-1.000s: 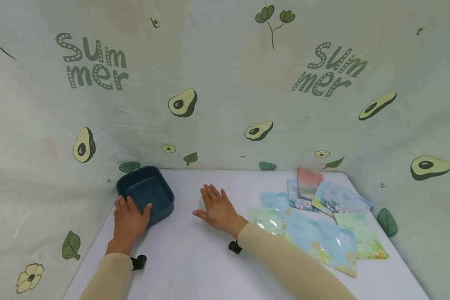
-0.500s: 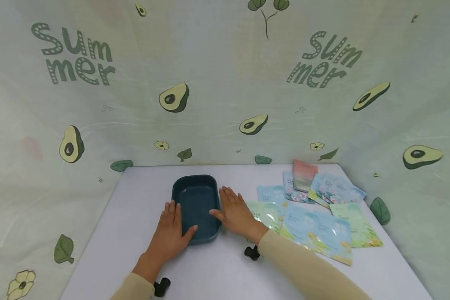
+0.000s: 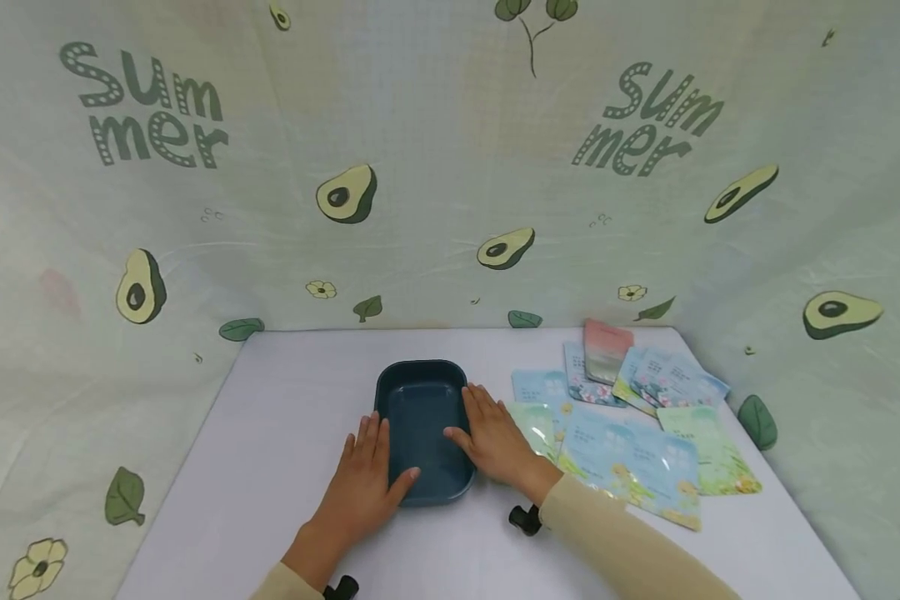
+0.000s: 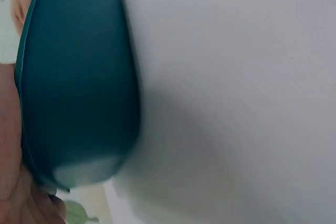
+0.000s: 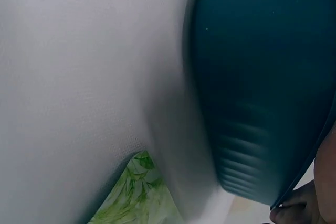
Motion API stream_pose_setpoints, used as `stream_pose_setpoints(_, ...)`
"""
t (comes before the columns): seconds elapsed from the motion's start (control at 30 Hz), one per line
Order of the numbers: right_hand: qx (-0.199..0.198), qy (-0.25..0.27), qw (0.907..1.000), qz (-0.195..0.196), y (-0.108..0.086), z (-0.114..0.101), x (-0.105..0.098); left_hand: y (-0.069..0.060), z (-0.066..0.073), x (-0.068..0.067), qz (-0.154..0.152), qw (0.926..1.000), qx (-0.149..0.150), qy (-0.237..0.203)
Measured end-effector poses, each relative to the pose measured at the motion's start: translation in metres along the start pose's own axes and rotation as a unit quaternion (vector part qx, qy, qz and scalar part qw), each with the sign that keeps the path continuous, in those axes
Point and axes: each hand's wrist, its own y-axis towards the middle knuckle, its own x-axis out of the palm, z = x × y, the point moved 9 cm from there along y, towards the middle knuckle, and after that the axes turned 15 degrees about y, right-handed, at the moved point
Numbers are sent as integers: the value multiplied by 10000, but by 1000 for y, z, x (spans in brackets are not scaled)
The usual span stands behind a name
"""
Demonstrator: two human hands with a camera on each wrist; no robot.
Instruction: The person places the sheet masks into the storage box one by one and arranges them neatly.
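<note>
A dark teal rectangular bin (image 3: 426, 433) stands upright on the white table between both hands. Along its left side lies my left hand (image 3: 363, 479), fingers straight against the wall and thumb over the near rim. My right hand (image 3: 498, 437) rests on the bin's right side, its fingers straight and the thumb reaching over the rim. In the left wrist view the bin's outer wall (image 4: 79, 77) fills the left part, with the hand at the rim. The right wrist view has the other outer wall (image 5: 257, 77) close up.
Several flat sachets in blue, green and floral prints, such as a blue sachet (image 3: 630, 462) and a pink and silver one (image 3: 607, 350), lie on the right of the table (image 3: 292, 417). A green sachet (image 3: 534, 427) lies near my right hand. A printed cloth (image 3: 420, 125) hangs behind.
The bin has moved from the far left to the table's middle and turned straighter, with my left hand following. My right hand has come against its right side. The head view has tilted slightly.
</note>
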Motion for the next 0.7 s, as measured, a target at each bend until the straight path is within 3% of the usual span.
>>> stream_pose_setpoints(0.17, -154, -69, 9998, 66, 6, 0, -2, -7, -10, -7, 17, 9991, -135, 407)
stream_pose_setpoints(0.43, -221, -177, 9995, 112, 9, 1, -4, -6, -7, -14, 132, 9968, -117, 776)
stream_pose_setpoints(0.57, -137, -455, 9988, 72, -9, 8, -6, -9, -6, -12, 209, 9970, -166, 721)
stream_pose_setpoints(0.7, 25, -912, 9958, 7, -44, 26, -10, -14, -7, -8, 250, 9977, -172, 602)
